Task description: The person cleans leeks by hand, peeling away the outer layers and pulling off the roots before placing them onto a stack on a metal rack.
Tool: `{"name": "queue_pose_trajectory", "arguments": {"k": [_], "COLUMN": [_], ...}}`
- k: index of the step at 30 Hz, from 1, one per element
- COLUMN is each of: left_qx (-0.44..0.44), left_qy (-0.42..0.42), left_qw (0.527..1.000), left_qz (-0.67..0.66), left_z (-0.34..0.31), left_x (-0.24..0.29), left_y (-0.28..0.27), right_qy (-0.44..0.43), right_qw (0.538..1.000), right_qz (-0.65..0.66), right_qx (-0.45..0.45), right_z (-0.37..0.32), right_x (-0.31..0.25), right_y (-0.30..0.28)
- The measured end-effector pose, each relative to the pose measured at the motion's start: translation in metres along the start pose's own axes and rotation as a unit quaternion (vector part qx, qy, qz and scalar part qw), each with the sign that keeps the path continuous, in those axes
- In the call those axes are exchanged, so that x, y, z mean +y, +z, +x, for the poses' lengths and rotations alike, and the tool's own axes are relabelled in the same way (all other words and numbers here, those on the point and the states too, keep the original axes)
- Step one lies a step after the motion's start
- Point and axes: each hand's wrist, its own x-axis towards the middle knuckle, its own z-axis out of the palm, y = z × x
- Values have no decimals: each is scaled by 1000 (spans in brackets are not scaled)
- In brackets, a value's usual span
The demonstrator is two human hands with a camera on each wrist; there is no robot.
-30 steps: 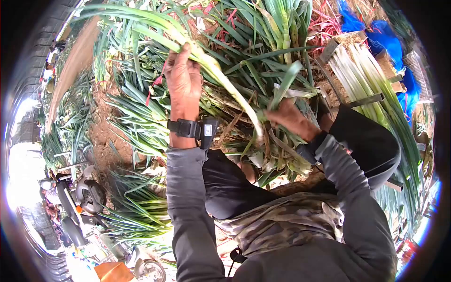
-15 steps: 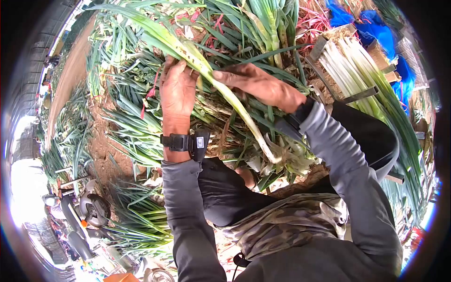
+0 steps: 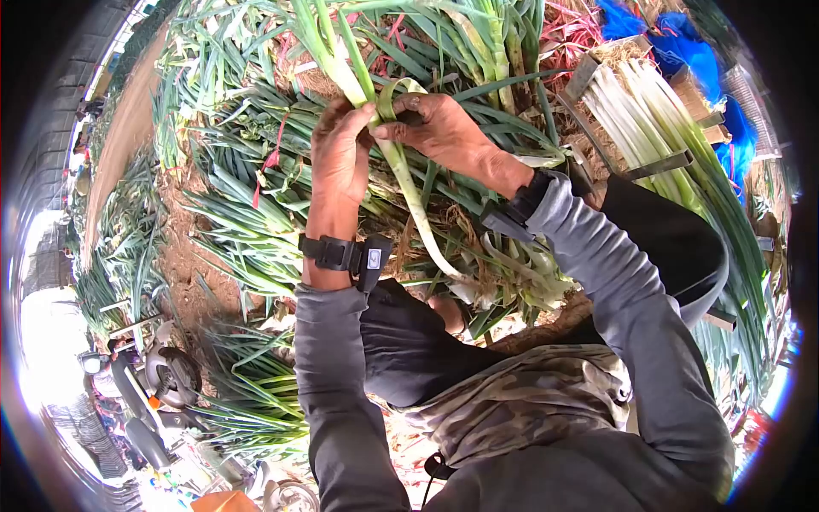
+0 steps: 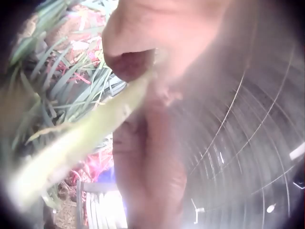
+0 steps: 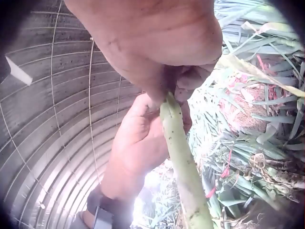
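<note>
My left hand (image 3: 339, 158) grips a long green onion (image 3: 408, 183) around its upper stalk, just below where the leaves fan out. The white root end slants down to the lower right, over a heap of trimmings. My right hand (image 3: 456, 141) pinches a curled outer leaf (image 3: 388, 96) of the same onion, with its thumb beside the left thumb. In the right wrist view, the pale stalk (image 5: 183, 157) shows dark specks, and the thumbs and fingers of both hands meet at its upper end. The stalk (image 4: 81, 138) runs out from the fingers in the left wrist view.
Bundled green onions (image 3: 247, 235) lie to the left and more stand ahead (image 3: 495, 43). At right, cleaned white-stalked onions (image 3: 640, 111) rest in a metal frame (image 3: 657, 166). Roots and peeled leaves (image 3: 529, 273) pile up before my knees. A motorbike (image 3: 162, 375) stands at lower left.
My right hand has come up from the trimmings, where it held a loose leaf, to the onion beside my left hand. An outer leaf now curls away, and the onion's leafy top has swung more upright.
</note>
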Motion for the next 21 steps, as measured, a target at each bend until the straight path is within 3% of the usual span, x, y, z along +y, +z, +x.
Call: {"name": "queue_pose_trajectory", "arguments": {"k": [3, 4, 5, 7, 8, 9, 11, 12, 13, 15, 16, 17, 19, 21], "left_qx": [36, 30, 41, 29, 64, 65, 65, 58, 74, 103, 101, 96, 115, 96], "left_qy": [29, 13, 23, 20, 28, 40, 67, 67, 79, 99, 106, 108, 114, 86], "left_qw": [999, 999, 998, 998, 995, 994, 992, 991, 990, 986, 985, 985, 985, 991], "left_qz": [-22, -36, -36, -45, -70, -73, -81, -97, -94, -88, -87, -95, -67, -46], "left_z": [7, 6, 5, 7, 8, 9, 10, 11, 11, 8, 9, 13, 6, 4], "left_x": [1, 8, 15, 21, 23, 26, 32, 35, 37, 38, 39, 39, 42, 40], "left_y": [-8, -10, -6, -20, -21, -24, -30, -34, -35, -33, -37, -43, -38, -37], "right_qy": [16, 128, 134, 131, 69, 56, 86, 75, 60, 142, 233, 120, 49, 171], "right_qw": [980, 991, 989, 986, 991, 988, 978, 962, 936, 887, 734, 792, 834, 823], "right_qz": [196, 41, 48, 75, 56, -54, -65, -162, -258, -276, -427, -422, -397, -368], "right_qx": [21, -27, -48, -70, -99, -137, -180, -206, -230, -341, -474, -424, -380, -398], "right_z": [-10, -19, -28, -47, -55, -61, -86, -104, -126, -182, -211, -268, -279, -219], "right_x": [-8, -23, -29, -17, 10, 17, 16, 26, 47, 86, 122, 166, 187, 134], "right_y": [3, -11, -13, -12, -16, -19, -22, -20, -17, -20, -16, -38, -59, -64]}}
